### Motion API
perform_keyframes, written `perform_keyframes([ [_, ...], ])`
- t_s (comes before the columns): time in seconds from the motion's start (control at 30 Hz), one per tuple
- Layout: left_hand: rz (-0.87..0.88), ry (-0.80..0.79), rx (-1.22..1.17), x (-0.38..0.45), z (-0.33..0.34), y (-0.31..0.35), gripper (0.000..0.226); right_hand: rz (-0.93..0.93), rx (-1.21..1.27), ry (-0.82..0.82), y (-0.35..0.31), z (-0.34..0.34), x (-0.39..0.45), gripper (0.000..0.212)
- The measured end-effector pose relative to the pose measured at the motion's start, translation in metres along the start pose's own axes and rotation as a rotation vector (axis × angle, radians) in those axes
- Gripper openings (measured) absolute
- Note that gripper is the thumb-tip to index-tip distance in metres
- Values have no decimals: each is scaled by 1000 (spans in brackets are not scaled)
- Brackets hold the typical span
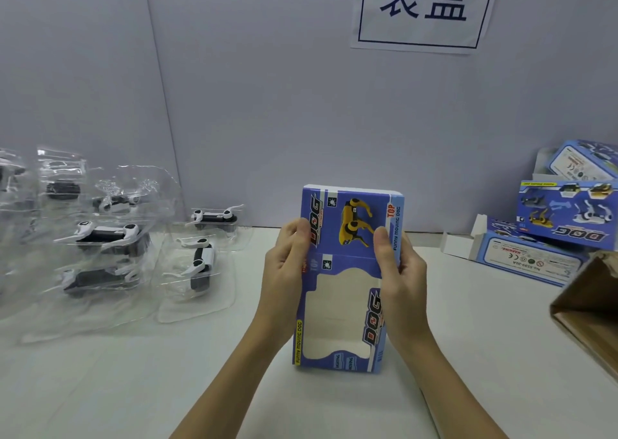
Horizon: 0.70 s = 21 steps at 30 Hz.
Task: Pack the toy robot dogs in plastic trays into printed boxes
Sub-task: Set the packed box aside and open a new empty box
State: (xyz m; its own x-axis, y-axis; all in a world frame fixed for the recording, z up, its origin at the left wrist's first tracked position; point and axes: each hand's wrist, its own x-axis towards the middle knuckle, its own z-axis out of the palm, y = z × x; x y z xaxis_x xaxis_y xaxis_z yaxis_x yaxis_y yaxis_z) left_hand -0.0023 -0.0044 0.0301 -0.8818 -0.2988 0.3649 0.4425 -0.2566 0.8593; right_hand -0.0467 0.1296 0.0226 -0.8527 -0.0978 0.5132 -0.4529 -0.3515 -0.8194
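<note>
At the far left a cluster of clear plastic trays lies on the white table, each holding a black-and-white toy robot dog; the nearest of them, a tray with its dog lying roughly lengthwise away from the person, sits just left of the left hand, with a strip of bare table between. In the middle, both hands grip one blue printed box from opposite sides: the left hand's fingers curl round its left edge near the top, and the right hand clamps the right edge, thumb pressed on the printed face. The box's long axis runs away from the person, its windowed panel nearer and the yellow-dog panel farther. Through the window it looks empty, so I judge the next move is to open an end and fetch a tray; the left hand is the nearer one for that. Bare table lies in front of the box and to both sides. At the right, well apart, finished or spare printed boxes are stacked, and the corner of a brown carton juts in at the edge.
</note>
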Motion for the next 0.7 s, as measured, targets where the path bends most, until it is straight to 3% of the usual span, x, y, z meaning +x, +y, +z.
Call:
perform_keyframes([
  [0.07,33,23,16,-1,3,0,29,11,2,9,0,-1,0,19],
  [0.23,117,89,28,-2,4,-5,22,9,7,28,4,-5,1,14],
  [0.33,191,140,18,1,1,-7,47,-79,-4,66,6,-5,1,38],
  [0.4,304,117,207,0,0,-9,37,-142,-88,63,7,-5,2,43],
  [0.47,397,92,399,-2,1,-15,29,-182,-241,39,10,-9,4,30],
  [0.7,368,73,431,-1,-1,-16,32,-126,-332,6,12,-15,9,27],
])
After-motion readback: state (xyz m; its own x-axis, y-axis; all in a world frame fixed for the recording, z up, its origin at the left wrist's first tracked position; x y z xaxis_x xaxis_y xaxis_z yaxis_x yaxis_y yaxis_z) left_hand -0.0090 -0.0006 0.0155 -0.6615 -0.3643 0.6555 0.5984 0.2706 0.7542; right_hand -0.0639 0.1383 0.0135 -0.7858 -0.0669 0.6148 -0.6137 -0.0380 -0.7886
